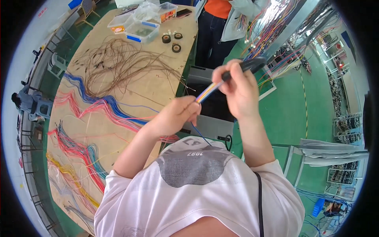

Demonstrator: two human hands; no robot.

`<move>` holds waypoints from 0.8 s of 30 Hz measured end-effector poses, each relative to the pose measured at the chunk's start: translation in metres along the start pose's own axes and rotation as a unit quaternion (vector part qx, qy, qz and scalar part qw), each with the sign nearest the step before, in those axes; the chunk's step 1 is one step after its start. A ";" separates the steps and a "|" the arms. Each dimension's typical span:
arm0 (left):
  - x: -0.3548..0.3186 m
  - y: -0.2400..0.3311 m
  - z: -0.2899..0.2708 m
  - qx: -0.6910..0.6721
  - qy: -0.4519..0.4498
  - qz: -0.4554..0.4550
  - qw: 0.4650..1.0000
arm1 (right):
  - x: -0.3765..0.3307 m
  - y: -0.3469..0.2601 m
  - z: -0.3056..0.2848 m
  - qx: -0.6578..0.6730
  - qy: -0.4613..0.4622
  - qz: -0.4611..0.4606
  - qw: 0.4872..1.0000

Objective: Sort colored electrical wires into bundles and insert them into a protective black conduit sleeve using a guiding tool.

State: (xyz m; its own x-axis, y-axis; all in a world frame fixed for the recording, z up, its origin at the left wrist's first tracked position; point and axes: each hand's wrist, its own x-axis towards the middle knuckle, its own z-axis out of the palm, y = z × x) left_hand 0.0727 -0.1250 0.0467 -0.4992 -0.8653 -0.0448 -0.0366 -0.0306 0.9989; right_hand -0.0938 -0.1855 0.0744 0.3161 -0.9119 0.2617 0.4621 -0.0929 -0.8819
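Tabletop (187, 29); wire bundle (208, 93) partly behind hands (173, 115).

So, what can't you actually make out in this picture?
All in the head view:
Part of the multicoloured wire bundle: hidden by the left hand gripping it.
Inside of the black sleeve-like piece in the right hand: hidden by its dark covering.
Standing person's head: cut off by the top edge.
Small items on the far-right racks: too small and blurred.
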 end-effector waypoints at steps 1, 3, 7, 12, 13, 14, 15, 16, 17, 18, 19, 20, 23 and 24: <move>0.003 0.004 0.001 -0.021 0.021 0.004 1.000 | 0.000 0.010 0.007 -0.045 0.006 -0.029 0.999; 0.003 0.008 0.005 -0.052 0.074 0.011 0.996 | -0.015 0.030 0.026 -0.075 -0.038 0.042 0.996; -0.005 0.005 -0.002 0.022 0.070 0.104 0.992 | -0.014 0.010 0.041 -0.060 -0.096 0.140 0.984; 0.013 0.028 -0.077 -0.069 0.128 0.054 0.988 | 0.029 -0.026 0.040 0.068 -0.195 0.073 0.976; 0.025 0.024 -0.101 0.126 0.155 0.080 0.977 | 0.031 -0.040 0.051 0.082 -0.247 0.100 0.960; 0.036 0.015 -0.123 0.317 0.176 0.101 0.926 | 0.032 -0.052 0.064 0.095 -0.298 0.125 0.942; 0.042 0.014 -0.128 0.323 0.183 0.103 0.923 | 0.031 -0.065 0.077 0.096 -0.321 0.154 0.929; 0.053 0.018 -0.127 0.323 0.155 0.089 0.929 | 0.031 -0.075 0.087 0.121 -0.361 0.148 0.913; 0.064 0.022 -0.123 0.323 0.127 0.075 0.935 | 0.033 -0.087 0.093 0.122 -0.413 0.147 0.891; 0.075 0.021 -0.125 0.323 0.101 0.062 0.939 | 0.037 -0.097 0.099 0.122 -0.463 0.145 0.866; 0.083 -0.005 -0.138 0.208 0.082 0.033 0.974 | 0.037 -0.102 0.114 0.218 -0.460 0.205 0.836; 0.085 -0.025 -0.150 0.089 0.063 0.008 0.994 | 0.033 -0.108 0.130 0.309 -0.451 0.266 0.794; 0.084 -0.012 -0.123 -0.114 0.025 0.048 0.992 | 0.033 -0.140 0.159 0.181 -0.417 0.206 0.866; 0.091 -0.005 -0.111 -0.099 0.007 0.086 0.991 | 0.024 -0.157 0.167 0.112 -0.384 0.172 0.900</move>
State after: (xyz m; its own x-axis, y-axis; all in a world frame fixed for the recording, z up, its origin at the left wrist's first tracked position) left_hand 0.1232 -0.2588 0.0396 -0.4710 -0.8731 0.1260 0.2202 0.0220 0.9752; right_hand -0.0202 -0.1259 0.2849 0.9125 -0.3172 0.2584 0.3559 0.3039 -0.8838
